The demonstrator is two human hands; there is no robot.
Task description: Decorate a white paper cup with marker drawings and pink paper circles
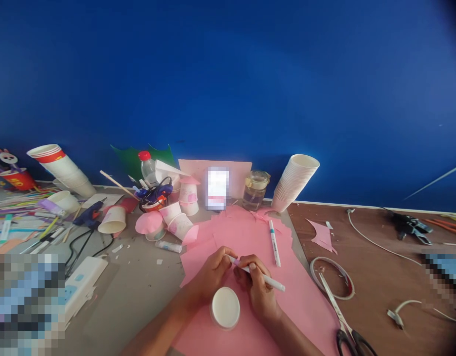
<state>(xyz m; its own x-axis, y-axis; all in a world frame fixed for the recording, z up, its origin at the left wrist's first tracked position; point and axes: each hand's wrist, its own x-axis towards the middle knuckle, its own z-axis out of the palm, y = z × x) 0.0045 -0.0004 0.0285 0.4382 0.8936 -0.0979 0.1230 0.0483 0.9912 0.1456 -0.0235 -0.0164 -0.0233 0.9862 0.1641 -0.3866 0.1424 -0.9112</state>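
Observation:
My right hand [255,287] grips a white marker [263,274] with a pink end, just above a sheet of pink paper [305,309]. My left hand [212,274] is beside it, its fingertips pinching the marker's pink end. A white paper cup [225,307] stands on the pink sheet just below my hands, its round base facing up. Another white marker [274,243] lies on the paper farther ahead. Pink paper-covered cups [179,222] are clustered at the sheet's upper left edge.
Scissors [342,316] and a tape roll [331,277] lie on the brown wooden tabletop at right. Ahead stand a stack of paper cups [294,180], a glass jar [255,190] and a blue glue gun [89,215]. A blue wall rises behind.

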